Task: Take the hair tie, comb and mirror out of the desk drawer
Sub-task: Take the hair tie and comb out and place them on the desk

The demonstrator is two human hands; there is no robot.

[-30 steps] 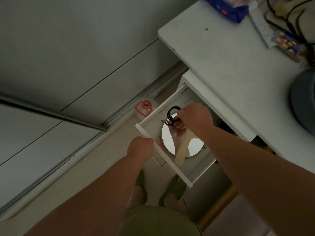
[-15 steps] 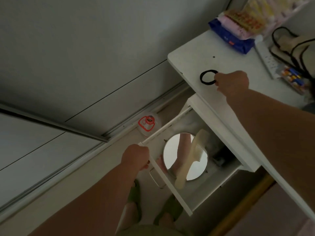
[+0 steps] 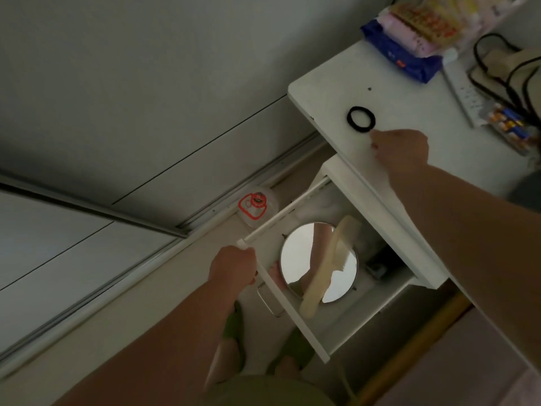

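My left hand (image 3: 232, 266) grips the drawer (image 3: 295, 319) front to hold it open, while my empty, loosely curled right hand (image 3: 399, 152) sits just beside the tie (image 3: 361, 118).

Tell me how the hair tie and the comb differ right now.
The hair tie is a black ring; the comb is a long, pale, cream-coloured bar with teeth. The hair tie lies flat on the white desk top, already out, while the comb is still in the open drawer. The hair tie rests on the bare surface; the comb lies across the round mirror. Neither is being held.
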